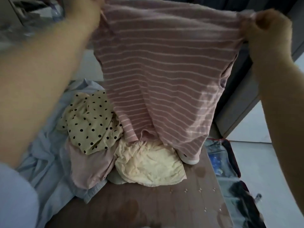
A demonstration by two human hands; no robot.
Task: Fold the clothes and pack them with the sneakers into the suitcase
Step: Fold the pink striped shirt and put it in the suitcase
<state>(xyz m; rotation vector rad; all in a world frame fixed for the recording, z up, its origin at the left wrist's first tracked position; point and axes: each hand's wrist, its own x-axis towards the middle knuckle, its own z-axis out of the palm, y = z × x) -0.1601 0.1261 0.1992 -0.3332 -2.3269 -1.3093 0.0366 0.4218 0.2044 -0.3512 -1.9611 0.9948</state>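
Pink striped shirt (158, 71) hangs unfolded above the bed (148, 204). The right hand (269, 28) pinches one corner; the left hand's (94, 7) grip is cropped, so I cannot tell. The crumpled pile (92, 122) and sneaker (189, 159) are unpacked beside the open suitcase (230, 155): barely begun.

Bare mat (148, 203) in front; clothes heap (92, 129), hanging striped shirt (164, 71) beyond

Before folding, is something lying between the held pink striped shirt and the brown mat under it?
Yes. Directly below the pink striped knit shirt lie a cream polka-dot garment, a crumpled pale yellow cloth and a white sneaker at its hem. The brown mat is bare only nearer the person.
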